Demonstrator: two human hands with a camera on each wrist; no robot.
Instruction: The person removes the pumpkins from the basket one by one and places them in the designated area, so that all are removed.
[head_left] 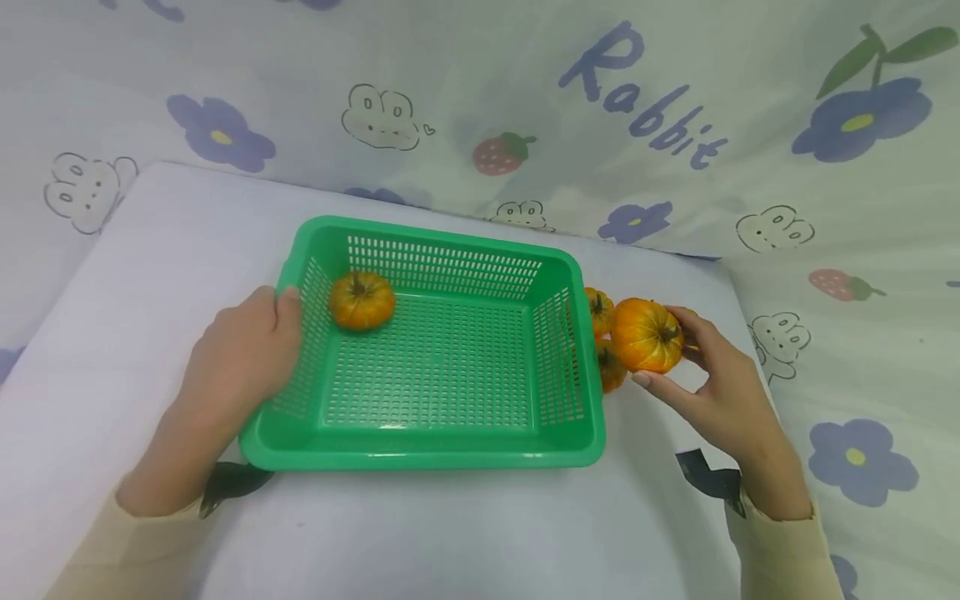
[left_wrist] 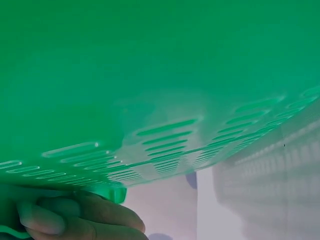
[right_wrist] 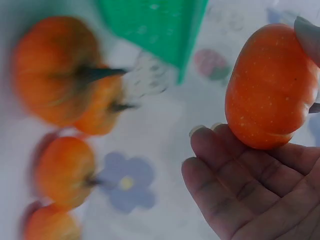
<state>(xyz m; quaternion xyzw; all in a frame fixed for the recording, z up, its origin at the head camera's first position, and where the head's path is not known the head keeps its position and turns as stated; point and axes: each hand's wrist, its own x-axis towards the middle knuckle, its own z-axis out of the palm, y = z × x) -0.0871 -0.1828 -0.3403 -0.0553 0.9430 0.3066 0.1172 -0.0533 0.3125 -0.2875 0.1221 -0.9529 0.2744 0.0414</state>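
My left hand (head_left: 247, 342) grips the left rim of a green plastic basket (head_left: 420, 460) with slotted sides. In the left wrist view, its fingers (left_wrist: 107, 212) show beneath the rim, against the outer wall. A small orange pumpkin (head_left: 362, 304) sits inside, in the basket's far left corner. To the right of the basket, my right hand (head_left: 731, 396) holds another orange pumpkin (head_left: 647, 336) between thumb and fingers, its stem turned toward the palm side. The right wrist view shows this held pumpkin (right_wrist: 270, 87) raised off the table.
More pumpkins stand on the white table (head_left: 495, 533) by the basket's right side, partly hidden by it and the right hand; the right wrist view shows several, including a large pumpkin (right_wrist: 55, 70) and a smaller pumpkin (right_wrist: 65, 170). A printed curtain (head_left: 450, 75) hangs behind.
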